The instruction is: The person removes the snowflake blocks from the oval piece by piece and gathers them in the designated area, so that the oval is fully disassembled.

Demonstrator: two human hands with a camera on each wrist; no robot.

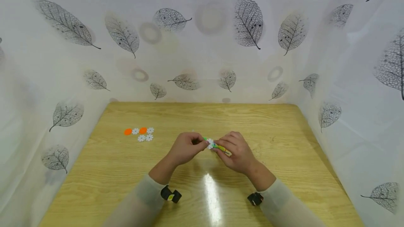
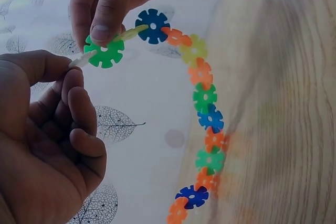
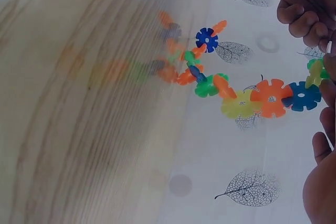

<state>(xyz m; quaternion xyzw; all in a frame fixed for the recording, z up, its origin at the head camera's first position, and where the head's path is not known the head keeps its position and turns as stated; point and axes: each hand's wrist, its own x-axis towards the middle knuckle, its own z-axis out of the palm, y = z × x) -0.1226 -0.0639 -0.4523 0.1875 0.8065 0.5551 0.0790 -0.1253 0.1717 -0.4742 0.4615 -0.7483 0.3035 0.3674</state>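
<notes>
My left hand [image 1: 187, 146] pinches a white notched snowflake disc [image 2: 81, 60] between thumb and finger. Opposite it, my right hand [image 1: 236, 151] pinches a green notched disc [image 2: 107, 53] at the end of a linked chain. The white disc meets the green one at its edge; how deep their slots sit together I cannot tell. From the green disc the chain runs through a yellow disc, a blue disc [image 2: 153, 26] and several orange, green, yellow and blue ones. In the right wrist view, the chain shows an orange disc [image 3: 271, 98] and a yellow disc [image 3: 240, 104].
On the wooden table [image 1: 104, 171], left of my hands, lie two orange discs, one of them at the row's left end [image 1: 127, 131], and several white discs [image 1: 141, 138]. A pale leaf-patterned sheet [image 1: 205, 55] stands around the table's back and sides.
</notes>
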